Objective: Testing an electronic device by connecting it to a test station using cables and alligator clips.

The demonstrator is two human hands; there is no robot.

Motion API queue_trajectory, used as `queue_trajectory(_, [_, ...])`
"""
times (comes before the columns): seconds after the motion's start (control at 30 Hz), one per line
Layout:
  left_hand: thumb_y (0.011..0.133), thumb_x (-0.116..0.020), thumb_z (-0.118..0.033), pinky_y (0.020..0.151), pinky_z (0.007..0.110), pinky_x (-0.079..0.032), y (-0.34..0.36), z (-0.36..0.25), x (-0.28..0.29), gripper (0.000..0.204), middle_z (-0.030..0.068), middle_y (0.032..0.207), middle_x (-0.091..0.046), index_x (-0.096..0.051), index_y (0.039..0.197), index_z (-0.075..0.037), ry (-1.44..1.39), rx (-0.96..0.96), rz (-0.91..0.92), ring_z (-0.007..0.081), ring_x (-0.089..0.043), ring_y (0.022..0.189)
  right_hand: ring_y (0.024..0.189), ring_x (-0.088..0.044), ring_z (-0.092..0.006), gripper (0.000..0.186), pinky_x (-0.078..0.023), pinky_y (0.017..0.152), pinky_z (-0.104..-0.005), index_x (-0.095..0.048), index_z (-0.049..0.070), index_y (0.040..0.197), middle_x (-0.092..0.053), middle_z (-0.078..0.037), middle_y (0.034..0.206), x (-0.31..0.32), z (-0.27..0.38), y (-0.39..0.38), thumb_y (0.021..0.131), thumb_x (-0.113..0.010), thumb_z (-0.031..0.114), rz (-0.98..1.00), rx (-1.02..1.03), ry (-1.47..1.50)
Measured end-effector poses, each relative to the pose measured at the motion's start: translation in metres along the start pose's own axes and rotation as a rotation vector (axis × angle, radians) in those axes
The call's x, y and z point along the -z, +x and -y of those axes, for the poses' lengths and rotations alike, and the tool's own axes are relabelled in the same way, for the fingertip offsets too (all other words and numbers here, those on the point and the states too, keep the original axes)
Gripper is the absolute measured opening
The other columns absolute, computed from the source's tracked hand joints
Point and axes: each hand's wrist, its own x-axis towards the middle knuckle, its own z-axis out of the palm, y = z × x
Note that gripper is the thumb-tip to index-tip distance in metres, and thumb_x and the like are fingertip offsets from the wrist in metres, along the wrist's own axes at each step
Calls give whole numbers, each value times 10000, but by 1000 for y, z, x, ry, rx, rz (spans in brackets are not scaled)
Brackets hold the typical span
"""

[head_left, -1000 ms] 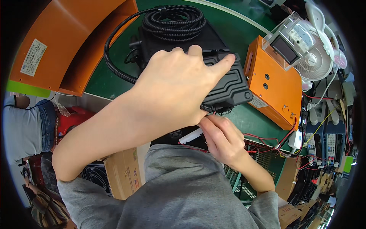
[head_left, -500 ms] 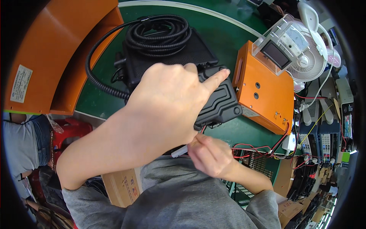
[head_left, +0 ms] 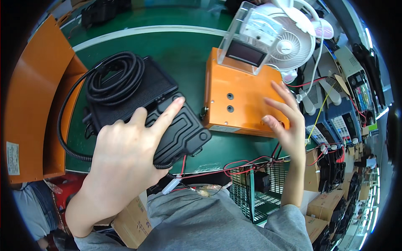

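Note:
My left hand [head_left: 125, 140] lies over the near part of a black ridged plastic case [head_left: 184, 131], index finger stretched along its top and the other fingers bent against it. Its thumb is mostly hidden. A coil of black corrugated tubing [head_left: 115, 79] rests on the case's far, mesh-textured part. Below the case, a white connector [head_left: 171, 185] hangs on red and black wires at the table's near edge. To the right, my right hand [head_left: 289, 121] is open with fingers apart, over the right end of an orange metal box [head_left: 238, 90], holding nothing.
A clear stand with a meter and dark display [head_left: 246, 53] is on the orange box, beside a white fan [head_left: 289, 42]. An orange open housing [head_left: 39, 96] stands left. Blue-grey bench instruments [head_left: 331, 123] are at right. Red wires [head_left: 247, 166] run along the green table's [head_left: 180, 46] edge.
My right hand has left the wires below the case, moved up and right to the orange box, and opened. My left hand stays on the case. The whole view has shifted rightward.

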Motion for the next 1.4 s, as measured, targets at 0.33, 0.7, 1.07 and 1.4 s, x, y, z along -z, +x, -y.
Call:
queue_trajectory(0.33, [464, -824, -214, 521, 375, -443, 5, -5, 5, 1000, 113, 766, -475, -396, 1367, -206, 29, -10, 10, 279, -540, 560, 917, -626, -247, 219, -480, 833, -317, -635, -2, 995, -656, -114, 993, -13, -21, -3, 780, -627, 39, 15, -470, 618])
queue_trajectory(0.7, [404, -838, -282, 506, 364, -442, 3, -9, 4, 1063, 100, 739, -476, -395, 1367, -197, 91, 6, 7, 270, -565, 571, 661, -522, -182, 251, -422, 521, -278, -556, -2, 908, -483, -71, 717, -100, 108, -47, 731, -631, 161, -9, 379, 272])
queue_trajectory(1.07, [402, -830, -342, 469, 340, -422, 2, -8, 0, 1042, 93, 695, -469, -429, 1350, -184, 110, -29, -57, 244, -545, 515, 629, -522, -206, 184, -441, 571, -310, -471, 19, 833, -477, -82, 695, -119, 116, -50, 687, -562, 84, -9, 454, 300])
queue_trajectory(1.4, [411, -827, -343, 475, 360, -427, -2, -4, 0, 1025, 99, 734, -475, -432, 1346, -198, 128, -5, -41, 261, -534, 550, 597, -488, -317, 233, -400, 577, -392, -411, 20, 728, -466, -114, 639, -119, 113, -39, 782, -636, 45, 165, 232, 862])
